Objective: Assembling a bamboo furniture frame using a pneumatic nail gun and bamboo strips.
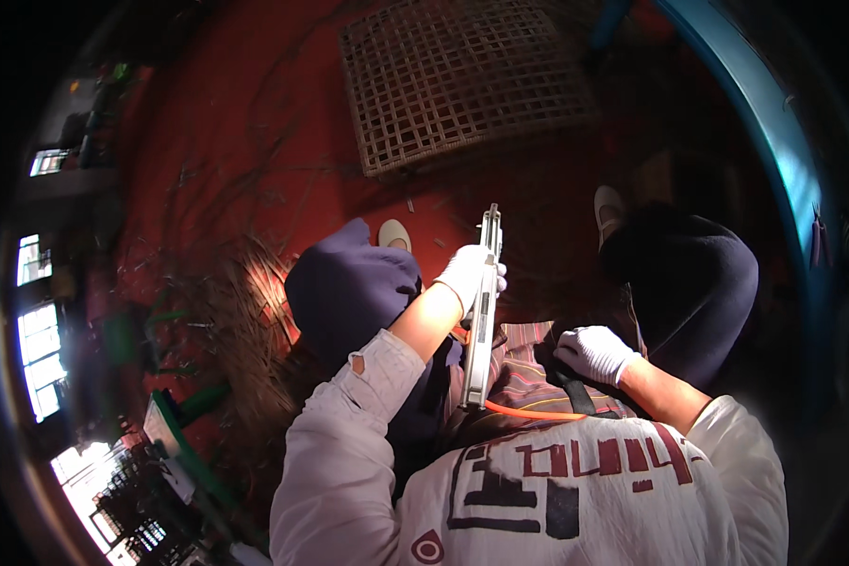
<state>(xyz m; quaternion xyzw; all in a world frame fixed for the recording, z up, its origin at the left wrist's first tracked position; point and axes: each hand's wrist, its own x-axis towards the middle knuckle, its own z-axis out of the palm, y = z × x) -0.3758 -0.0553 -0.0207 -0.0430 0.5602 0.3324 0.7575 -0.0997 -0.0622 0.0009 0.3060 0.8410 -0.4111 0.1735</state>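
Metal tool [482, 340]: long, slim and silvery, slanting over the lap, its narrow far end beyond the left hand [467, 272], its near end close to the shirt front [585, 491]
Left hand: white-gloved, wrapped around the tool's upper part, fingertips showing past its right side
Right hand [594, 355]: white-gloved, fingers curled, apart from the tool and to its right, beside a dark strap [574, 389]; cannot tell whether it grips anything
Orange hose [535, 413]: curving rightward from near the tool's lower end
Woven panel [462, 90]: on the red floor [245, 113], beyond the feet
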